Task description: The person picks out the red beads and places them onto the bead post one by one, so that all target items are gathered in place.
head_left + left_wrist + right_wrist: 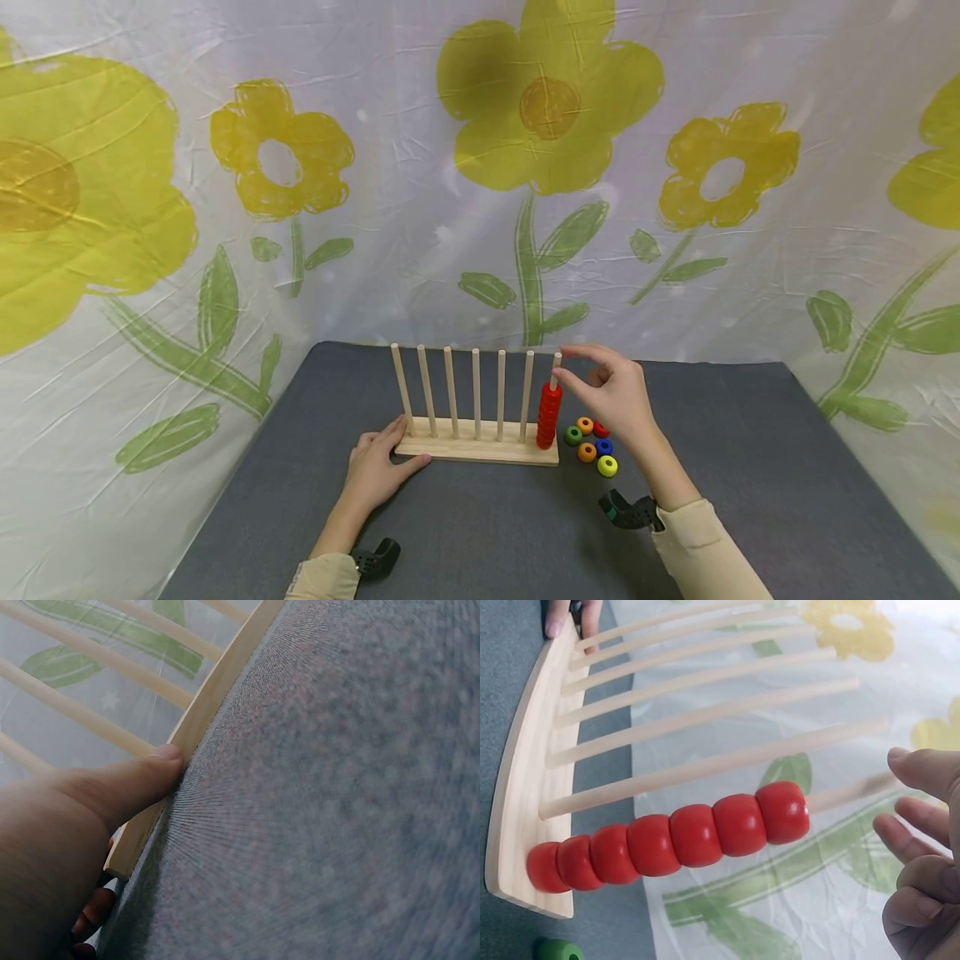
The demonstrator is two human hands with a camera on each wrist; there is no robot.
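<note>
A wooden peg rack (480,450) stands on the dark table, with several upright pegs in a row. Red beads (549,417) are stacked on its rightmost peg, leaving the peg's top bare. My left hand (373,475) grips the left end of the base, thumb along the front edge and fingers on the far side. In the left wrist view the thumb (142,780) presses the base's edge. Around the top of the beaded peg, my right hand (615,392) has its thumb and fingers parted, with no bead between them, as the right wrist view also shows.
Right of the rack lie several loose beads: green (573,435), orange (587,452), blue (603,447), yellow (607,466) and red (601,428). The right forearm passes close beside them. Behind the table (480,533) hangs a flower-printed cloth (405,250).
</note>
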